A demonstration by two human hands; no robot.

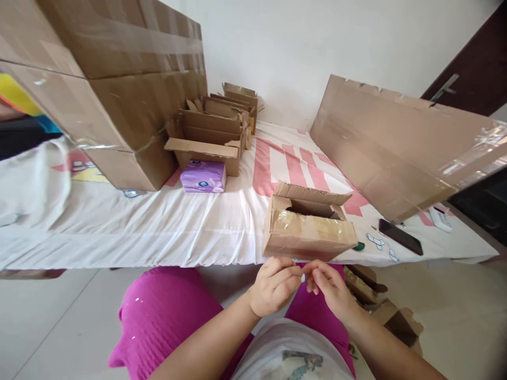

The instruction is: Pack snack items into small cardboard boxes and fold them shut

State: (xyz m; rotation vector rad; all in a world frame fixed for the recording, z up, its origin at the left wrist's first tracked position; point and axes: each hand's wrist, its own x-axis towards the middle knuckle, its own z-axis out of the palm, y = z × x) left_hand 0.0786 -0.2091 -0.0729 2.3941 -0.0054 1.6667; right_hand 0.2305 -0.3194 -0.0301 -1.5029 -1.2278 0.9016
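Observation:
My left hand and my right hand meet just below the table's front edge, fingers pinched together on a tiny pale thing I cannot make out. Right above them an open small cardboard box with tape across its front face sits at the edge of the white-sheeted table. My knees in pink trousers are under the hands.
A big taped carton stands at the left, a purple tissue pack and several open small boxes behind. A large flat cardboard sheet leans at right, a black phone beside it. Folded boxes lie on the floor.

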